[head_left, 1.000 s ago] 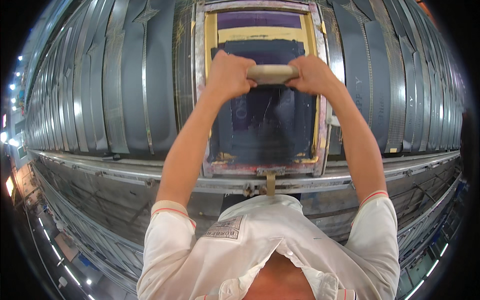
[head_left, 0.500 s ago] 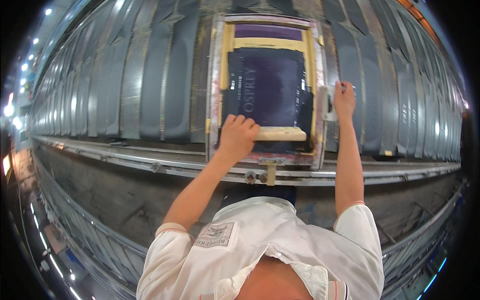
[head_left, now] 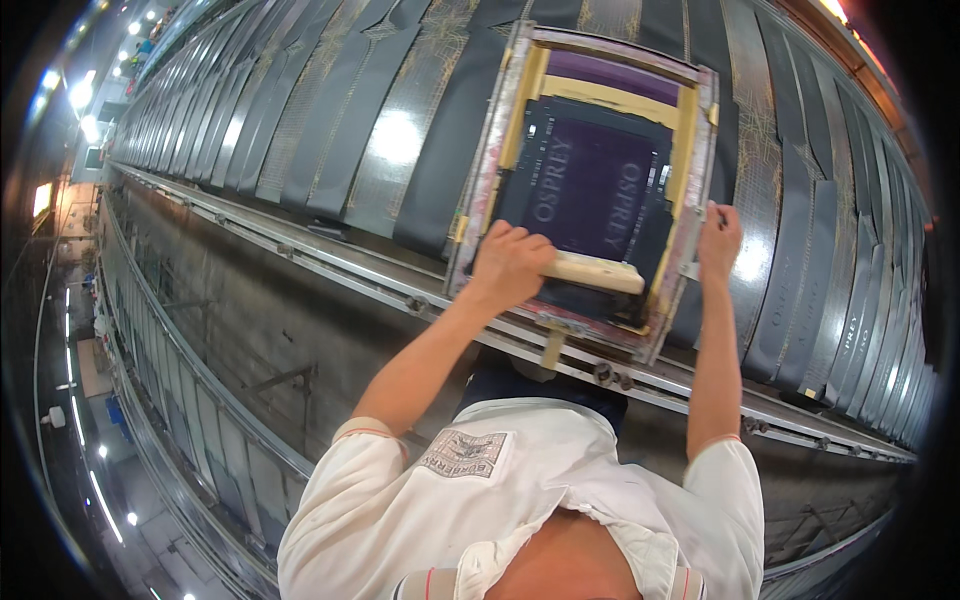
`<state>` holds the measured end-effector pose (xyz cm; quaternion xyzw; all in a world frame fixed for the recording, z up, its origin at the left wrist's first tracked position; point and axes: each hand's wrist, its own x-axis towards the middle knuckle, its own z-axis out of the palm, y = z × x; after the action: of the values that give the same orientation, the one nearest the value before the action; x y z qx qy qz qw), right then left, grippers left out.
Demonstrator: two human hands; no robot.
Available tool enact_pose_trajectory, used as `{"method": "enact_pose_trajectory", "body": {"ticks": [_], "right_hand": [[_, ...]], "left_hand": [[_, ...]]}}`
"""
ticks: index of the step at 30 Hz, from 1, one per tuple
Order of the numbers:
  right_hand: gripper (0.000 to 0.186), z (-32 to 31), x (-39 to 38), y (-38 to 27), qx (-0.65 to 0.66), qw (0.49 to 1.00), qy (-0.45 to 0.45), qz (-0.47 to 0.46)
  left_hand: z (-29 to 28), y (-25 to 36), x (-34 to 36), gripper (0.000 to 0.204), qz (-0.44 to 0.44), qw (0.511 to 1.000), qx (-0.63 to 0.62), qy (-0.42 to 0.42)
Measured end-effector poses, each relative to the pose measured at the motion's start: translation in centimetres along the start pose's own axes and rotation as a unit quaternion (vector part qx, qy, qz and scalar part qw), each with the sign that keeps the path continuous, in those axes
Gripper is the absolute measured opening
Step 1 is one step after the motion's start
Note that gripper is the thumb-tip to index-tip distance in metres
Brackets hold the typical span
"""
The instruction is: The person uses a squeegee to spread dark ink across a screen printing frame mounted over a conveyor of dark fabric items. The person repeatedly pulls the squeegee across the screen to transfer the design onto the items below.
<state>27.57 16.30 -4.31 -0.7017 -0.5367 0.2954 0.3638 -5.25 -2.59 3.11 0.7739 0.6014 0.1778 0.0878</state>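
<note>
A screen-printing frame (head_left: pixel 619 46) with yellow taped margins lies over the dark strips, angled in the picture. Pale lettering shows on its purple-black mesh (head_left: pixel 588 185). My left hand (head_left: pixel 508 262) grips a wooden squeegee handle (head_left: pixel 600 272) across the mesh's near end. My right hand (head_left: pixel 720 240) is outside the frame's right edge, fingers curled at the side fitting; what they hold, if anything, is too small to make out.
Long rows of dark grey strips (head_left: pixel 360 120) on shiny panels run left and right along the bench. A metal rail (head_left: pixel 230 215) follows the near edge. Below it is a grey trough with metal bars. Strip lights show at the left rim.
My right hand let go of the squeegee and moved to the frame's right side. The squeegee came down to the near end. The whole view has since rotated, so the bench now slants.
</note>
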Motion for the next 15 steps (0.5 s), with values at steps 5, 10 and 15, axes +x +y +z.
{"method": "enact_pose_trajectory", "body": {"ticks": [5, 10, 15], "right_hand": [[0.028, 4.6, -1.0, 1.1, 0.011, 1.0, -0.005, -0.027], [0.028, 3.3, 0.2, 1.3, 0.039, 0.999, 0.007, 0.008], [0.027, 0.7, 1.7, 4.5, -0.032, 0.999, 0.026, -0.002]], "left_hand": [[2.0, -0.2, -3.5, 0.031, -0.018, 0.997, 0.035, 0.063], [3.7, 1.3, -4.0, 0.038, 0.027, 0.998, 0.042, 0.037], [6.5, 3.8, -4.8, 0.044, 0.06, 0.997, 0.04, 0.033]]}}
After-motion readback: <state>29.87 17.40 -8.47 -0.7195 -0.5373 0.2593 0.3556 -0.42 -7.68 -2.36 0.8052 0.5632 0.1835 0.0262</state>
